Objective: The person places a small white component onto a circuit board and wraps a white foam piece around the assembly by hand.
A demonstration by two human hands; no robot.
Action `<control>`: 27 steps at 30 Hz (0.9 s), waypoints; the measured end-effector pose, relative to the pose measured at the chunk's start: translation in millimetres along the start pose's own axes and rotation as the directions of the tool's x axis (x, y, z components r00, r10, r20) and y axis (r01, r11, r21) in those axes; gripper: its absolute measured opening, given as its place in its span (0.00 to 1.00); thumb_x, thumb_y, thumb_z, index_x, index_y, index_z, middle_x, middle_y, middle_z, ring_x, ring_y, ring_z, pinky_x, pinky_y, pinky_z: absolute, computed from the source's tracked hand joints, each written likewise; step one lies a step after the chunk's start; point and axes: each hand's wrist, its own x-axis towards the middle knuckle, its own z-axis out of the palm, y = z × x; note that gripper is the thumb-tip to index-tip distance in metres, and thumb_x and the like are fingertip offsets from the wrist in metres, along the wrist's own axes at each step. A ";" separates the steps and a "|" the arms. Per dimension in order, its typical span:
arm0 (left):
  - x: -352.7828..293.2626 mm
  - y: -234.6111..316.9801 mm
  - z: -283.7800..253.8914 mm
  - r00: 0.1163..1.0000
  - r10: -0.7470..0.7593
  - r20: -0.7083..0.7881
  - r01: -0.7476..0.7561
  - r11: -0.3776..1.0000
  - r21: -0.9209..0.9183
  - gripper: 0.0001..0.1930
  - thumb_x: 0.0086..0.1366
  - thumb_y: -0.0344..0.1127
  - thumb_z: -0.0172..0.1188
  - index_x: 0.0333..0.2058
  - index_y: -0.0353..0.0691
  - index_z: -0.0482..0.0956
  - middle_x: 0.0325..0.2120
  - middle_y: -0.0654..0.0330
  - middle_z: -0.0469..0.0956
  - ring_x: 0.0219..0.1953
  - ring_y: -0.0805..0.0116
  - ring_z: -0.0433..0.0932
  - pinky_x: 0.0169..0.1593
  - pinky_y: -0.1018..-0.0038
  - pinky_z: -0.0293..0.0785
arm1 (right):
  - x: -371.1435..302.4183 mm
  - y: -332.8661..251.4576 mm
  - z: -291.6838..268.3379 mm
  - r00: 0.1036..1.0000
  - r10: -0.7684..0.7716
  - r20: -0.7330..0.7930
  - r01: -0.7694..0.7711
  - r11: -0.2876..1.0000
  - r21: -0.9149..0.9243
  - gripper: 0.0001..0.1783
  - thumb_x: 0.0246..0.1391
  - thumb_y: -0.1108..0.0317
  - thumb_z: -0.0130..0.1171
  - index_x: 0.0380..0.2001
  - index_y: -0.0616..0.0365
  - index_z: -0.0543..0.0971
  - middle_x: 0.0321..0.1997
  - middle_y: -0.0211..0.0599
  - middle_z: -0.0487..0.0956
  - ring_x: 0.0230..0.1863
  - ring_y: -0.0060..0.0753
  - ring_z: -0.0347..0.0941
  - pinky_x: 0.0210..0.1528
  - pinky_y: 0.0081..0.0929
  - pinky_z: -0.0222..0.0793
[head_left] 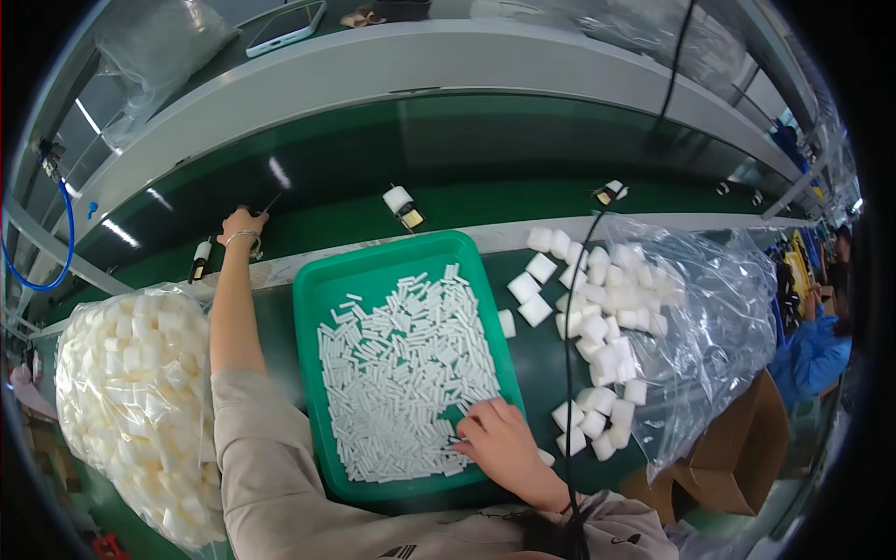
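Observation:
My left hand stretches out over the green conveyor belt, its fingers closed. A thin dark piece sticks out past the fingertips, too small to name. Beside that hand lies a small part with a white cylinder and black end. My right hand is inside the green tray, at its near right corner. Its fingers are bent and drawn together among many short white tubes; what they pinch is hidden.
Loose white foam blocks lie right of the tray, partly in an opened clear bag. A full bag of blocks stands left. Two assemblies, a nearer and a farther, sit on the belt. A black cable hangs in front.

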 end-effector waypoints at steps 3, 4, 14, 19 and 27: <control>6.1 -3.1 5.8 0.993 0.119 0.001 -0.115 0.960 -0.256 0.22 0.47 0.54 0.57 0.39 0.50 0.77 0.39 0.58 0.75 0.46 0.58 0.70 0.48 0.55 0.59 | 4.8 -5.2 -1.8 0.999 -0.043 -0.021 0.042 0.997 -0.072 0.13 0.32 0.66 0.62 0.23 0.54 0.70 0.32 0.28 0.66 0.38 0.33 0.62 0.35 0.28 0.58; 1.3 3.1 8.5 0.982 0.173 -0.082 -0.191 0.906 -0.379 0.23 0.47 0.54 0.57 0.39 0.48 0.76 0.39 0.58 0.75 0.45 0.58 0.71 0.47 0.58 0.62 | 5.0 -2.9 0.9 0.996 -0.075 -0.057 0.071 0.996 -0.062 0.12 0.33 0.65 0.61 0.23 0.55 0.70 0.32 0.29 0.66 0.38 0.32 0.62 0.36 0.27 0.58; -305.7 79.7 -62.8 0.419 0.844 -0.334 -0.806 0.176 -0.565 0.22 0.37 0.29 0.67 0.36 0.43 0.74 0.32 0.61 0.76 0.34 0.66 0.73 0.44 0.72 0.63 | -2.7 7.0 -22.0 0.833 0.346 -0.432 0.025 0.756 0.654 0.09 0.39 0.80 0.59 0.29 0.64 0.75 0.25 0.36 0.74 0.25 0.23 0.70 0.29 0.17 0.65; -342.7 66.0 -63.4 0.321 0.857 -0.404 -0.887 0.121 -0.446 0.23 0.34 0.31 0.68 0.34 0.44 0.75 0.33 0.63 0.76 0.35 0.67 0.73 0.44 0.72 0.58 | -6.8 11.5 -27.5 0.807 0.385 -0.447 0.117 0.639 0.760 0.08 0.43 0.82 0.56 0.31 0.66 0.74 0.32 0.36 0.69 0.32 0.22 0.67 0.35 0.15 0.63; -339.8 53.2 -56.3 0.389 0.813 -0.433 -0.843 0.125 -0.523 0.21 0.35 0.30 0.66 0.34 0.47 0.75 0.35 0.68 0.76 0.36 0.72 0.72 0.45 0.71 0.56 | -5.9 10.8 -20.7 0.808 0.427 -0.405 0.069 0.615 0.785 0.09 0.42 0.83 0.56 0.31 0.67 0.74 0.32 0.36 0.69 0.32 0.22 0.67 0.35 0.15 0.63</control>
